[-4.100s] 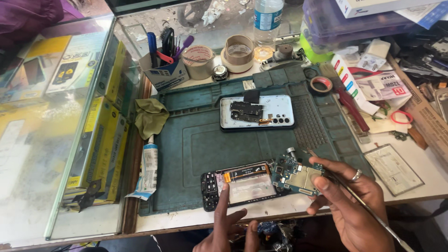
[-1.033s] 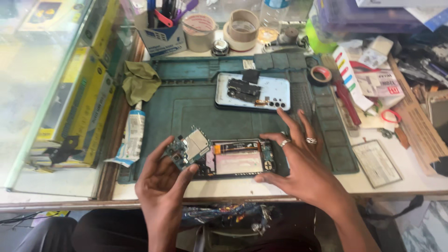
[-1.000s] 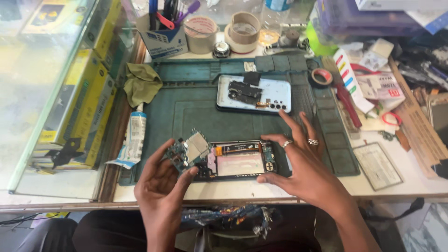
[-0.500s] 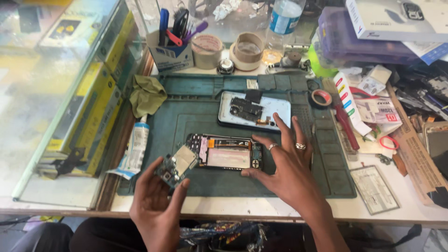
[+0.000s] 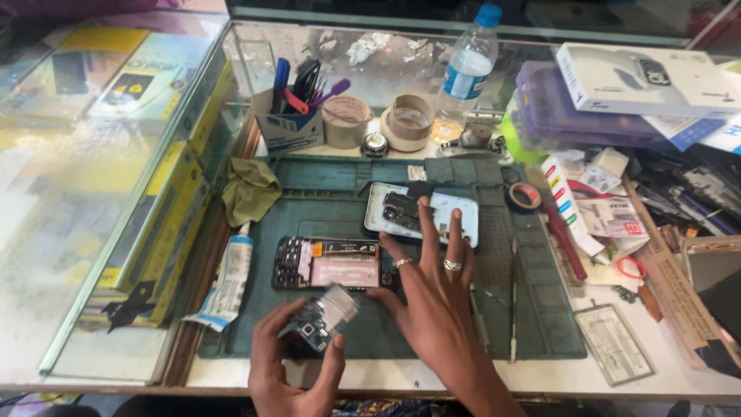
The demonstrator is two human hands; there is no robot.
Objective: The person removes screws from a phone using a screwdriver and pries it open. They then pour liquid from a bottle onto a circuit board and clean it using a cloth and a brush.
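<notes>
Two bare hands work over my green repair mat (image 5: 309,212). My left hand (image 5: 289,371) pinches a small circuit board (image 5: 324,316) by its edges; it looks light, rigid, fragile. My right hand (image 5: 436,297), fingers spread and holding nothing, rests beside the opened phone (image 5: 328,264).

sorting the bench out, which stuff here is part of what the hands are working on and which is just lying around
In hand or in use:
- circuit board, held by the left hand
- opened phone, touched by the right hand
- white back cover under the right fingertips
- green work mat

Lying about:
- glue tube
- green cloth
- tape rolls
- water bottle
- pen box
</notes>
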